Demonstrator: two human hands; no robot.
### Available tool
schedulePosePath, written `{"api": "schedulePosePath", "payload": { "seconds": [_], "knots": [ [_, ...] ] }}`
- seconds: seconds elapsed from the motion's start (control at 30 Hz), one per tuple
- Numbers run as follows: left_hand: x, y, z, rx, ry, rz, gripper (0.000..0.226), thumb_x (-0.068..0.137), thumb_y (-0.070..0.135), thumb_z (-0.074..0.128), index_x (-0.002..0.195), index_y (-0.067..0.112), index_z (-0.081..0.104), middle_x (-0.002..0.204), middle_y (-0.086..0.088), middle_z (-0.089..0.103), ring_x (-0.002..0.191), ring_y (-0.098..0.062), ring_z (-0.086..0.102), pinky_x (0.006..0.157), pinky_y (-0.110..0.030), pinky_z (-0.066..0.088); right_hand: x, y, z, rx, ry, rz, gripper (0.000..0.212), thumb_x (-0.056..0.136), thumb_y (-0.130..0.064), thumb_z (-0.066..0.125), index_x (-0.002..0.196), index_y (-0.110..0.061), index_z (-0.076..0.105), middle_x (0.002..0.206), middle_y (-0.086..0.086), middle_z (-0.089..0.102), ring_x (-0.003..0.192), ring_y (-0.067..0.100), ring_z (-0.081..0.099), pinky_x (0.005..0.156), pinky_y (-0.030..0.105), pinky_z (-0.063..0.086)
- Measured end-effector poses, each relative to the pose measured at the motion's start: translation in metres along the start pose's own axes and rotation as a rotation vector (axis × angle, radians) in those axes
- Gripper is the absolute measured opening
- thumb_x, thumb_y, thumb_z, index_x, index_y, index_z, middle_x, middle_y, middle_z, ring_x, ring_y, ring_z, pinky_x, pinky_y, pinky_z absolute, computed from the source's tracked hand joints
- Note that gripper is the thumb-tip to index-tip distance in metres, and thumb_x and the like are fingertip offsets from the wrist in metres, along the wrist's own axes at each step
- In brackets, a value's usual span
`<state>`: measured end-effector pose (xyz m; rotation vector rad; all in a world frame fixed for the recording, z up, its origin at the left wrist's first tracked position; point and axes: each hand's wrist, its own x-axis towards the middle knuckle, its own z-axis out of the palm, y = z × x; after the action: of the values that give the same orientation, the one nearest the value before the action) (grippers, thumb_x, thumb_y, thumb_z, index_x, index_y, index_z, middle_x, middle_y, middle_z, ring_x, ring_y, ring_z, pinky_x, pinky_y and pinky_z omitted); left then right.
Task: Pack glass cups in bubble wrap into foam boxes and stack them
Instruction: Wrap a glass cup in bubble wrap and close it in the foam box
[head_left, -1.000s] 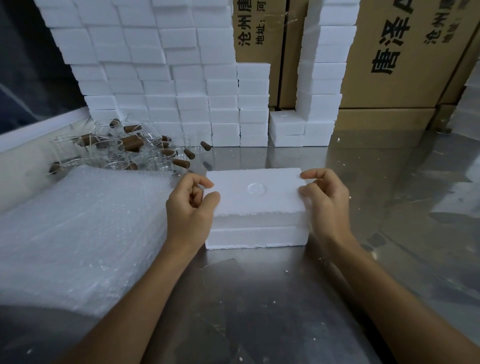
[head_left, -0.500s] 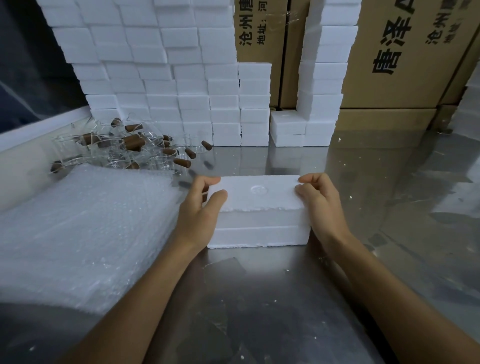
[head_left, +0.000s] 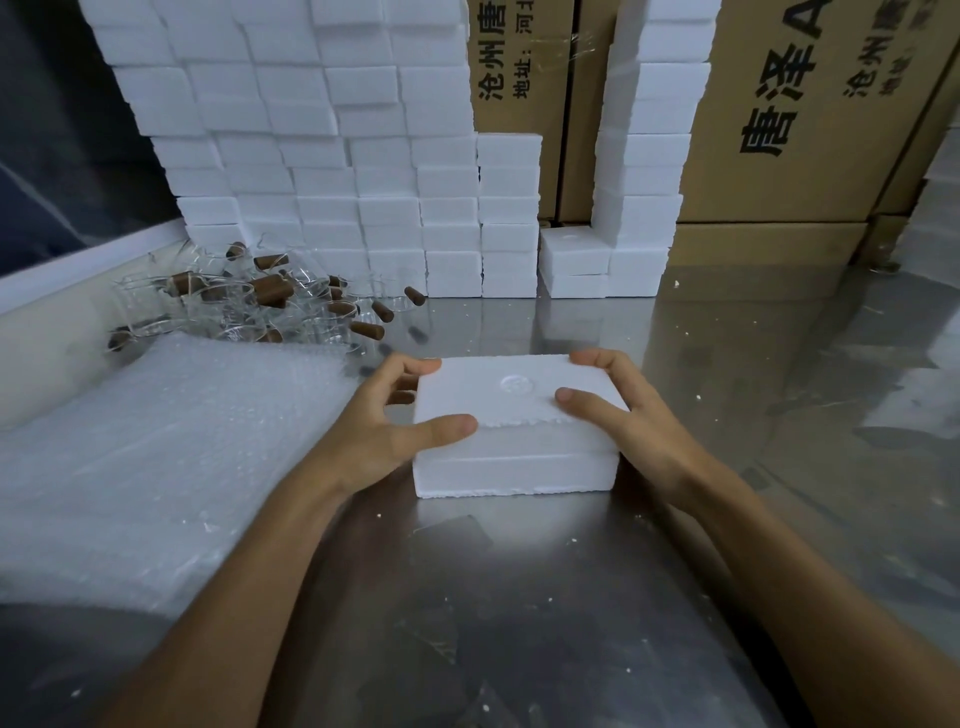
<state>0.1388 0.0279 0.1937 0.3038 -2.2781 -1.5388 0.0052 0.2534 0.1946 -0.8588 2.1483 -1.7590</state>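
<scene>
Head cam looks down on a shiny metal surface (head_left: 545, 597) with a big wall of stacked foam boxes (head_left: 322, 171) along the back, and brown cardboard cartons (head_left: 810, 119) with printed characters behind and to the right of them. On the left there's a thick pile of bubble wrap (head_left: 156, 457) lying flat, and just past its far edge a heap of glass cups (head_left: 249, 301) with brown cork-like stoppers, all jumbled together. Right in the middle sits one closed foam box (head_left: 511, 431), lid on, resting on the surface between both hands. The left hand (head_left: 384, 426) grips its left end, thumb laid across the lid's near edge and fingers curled round the far corner. The right hand (head_left: 618, 415) does the same on the right end, thumb on top of the lid, fingers wrapped over the far right corner. Little white foam crumbs are scattered about the surface.
</scene>
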Motion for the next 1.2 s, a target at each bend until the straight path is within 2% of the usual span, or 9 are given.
{"api": "schedulePosePath", "payload": {
  "seconds": [0.13,0.3,0.43,0.57,0.67,0.83,0.97,1.13,1.2],
  "knots": [
    [0.0,0.005,-0.006,0.012,-0.061,-0.065,0.076,0.047,0.064,0.083,0.114,0.044,0.055,0.127,0.014,0.054,0.105,-0.02,0.06,0.083,-0.038,0.058,-0.001,0.001,-0.001,-0.006,-0.01,-0.008,0.05,0.072,-0.055,0.073,0.118,-0.044,0.057,0.118,-0.022,0.06,0.097,-0.007,0.061,0.079,0.015,0.047],
    [-0.001,0.011,-0.011,-0.012,-0.05,-0.102,0.08,0.041,0.056,0.089,0.114,0.039,0.059,0.125,0.014,0.057,0.111,-0.007,0.056,0.072,-0.027,0.057,0.001,0.002,0.002,-0.013,0.0,0.004,0.055,0.068,-0.06,0.071,0.119,-0.047,0.055,0.125,-0.014,0.057,0.112,0.008,0.059,0.096,0.03,0.049],
    [-0.002,0.013,-0.012,-0.087,-0.039,-0.111,0.085,0.037,0.048,0.09,0.115,0.034,0.061,0.121,0.011,0.059,0.11,-0.006,0.058,0.064,-0.029,0.06,0.0,0.002,0.004,0.005,-0.02,-0.001,0.046,0.079,-0.05,0.076,0.119,-0.043,0.055,0.12,-0.02,0.058,0.107,0.002,0.059,0.089,0.024,0.049],
    [-0.002,0.012,-0.012,-0.065,-0.054,-0.101,0.083,0.038,0.051,0.088,0.114,0.036,0.06,0.121,0.014,0.058,0.109,-0.01,0.058,0.068,-0.027,0.06,0.0,0.001,0.001,0.031,-0.024,0.003,0.037,0.083,-0.038,0.076,0.115,-0.039,0.058,0.116,-0.017,0.061,0.095,-0.001,0.063,0.077,0.017,0.049],
    [-0.003,0.01,-0.01,-0.061,-0.063,-0.103,0.083,0.039,0.054,0.087,0.114,0.037,0.058,0.122,0.015,0.057,0.104,-0.012,0.058,0.064,-0.023,0.058,0.002,0.001,0.0,0.05,-0.023,0.003,0.036,0.082,-0.035,0.077,0.114,-0.037,0.059,0.117,-0.011,0.062,0.096,0.004,0.064,0.075,0.016,0.049],
    [-0.002,0.01,-0.01,-0.044,-0.053,-0.104,0.089,0.036,0.059,0.09,0.115,0.036,0.058,0.126,0.012,0.058,0.104,-0.016,0.06,0.071,-0.031,0.06,0.0,0.003,0.001,0.045,-0.024,-0.008,0.041,0.075,-0.049,0.075,0.112,-0.041,0.058,0.117,-0.012,0.062,0.102,0.011,0.064,0.082,0.025,0.052],
    [-0.002,0.009,-0.01,-0.062,-0.053,-0.092,0.084,0.037,0.056,0.086,0.114,0.037,0.058,0.124,0.012,0.057,0.103,-0.017,0.06,0.067,-0.027,0.06,0.0,0.003,0.001,0.061,-0.037,-0.002,0.042,0.075,-0.051,0.076,0.112,-0.043,0.057,0.117,-0.011,0.062,0.1,0.01,0.065,0.076,0.02,0.051],
    [-0.001,0.004,-0.012,-0.04,-0.107,-0.061,0.089,0.038,0.042,0.096,0.117,0.042,0.054,0.124,0.014,0.058,0.095,-0.004,0.064,0.068,-0.017,0.055,0.001,0.003,-0.001,0.058,-0.055,0.002,0.039,0.082,-0.044,0.077,0.115,-0.04,0.056,0.118,-0.011,0.061,0.096,0.006,0.065,0.067,0.012,0.05],
    [-0.001,-0.002,-0.013,-0.006,-0.139,-0.055,0.092,0.043,0.03,0.1,0.119,0.044,0.05,0.126,0.012,0.058,0.101,-0.006,0.062,0.071,-0.015,0.053,0.001,0.003,-0.002,0.052,-0.059,0.013,0.038,0.084,-0.044,0.076,0.115,-0.04,0.055,0.119,-0.013,0.06,0.098,0.007,0.064,0.066,0.012,0.05]
  ]
}}
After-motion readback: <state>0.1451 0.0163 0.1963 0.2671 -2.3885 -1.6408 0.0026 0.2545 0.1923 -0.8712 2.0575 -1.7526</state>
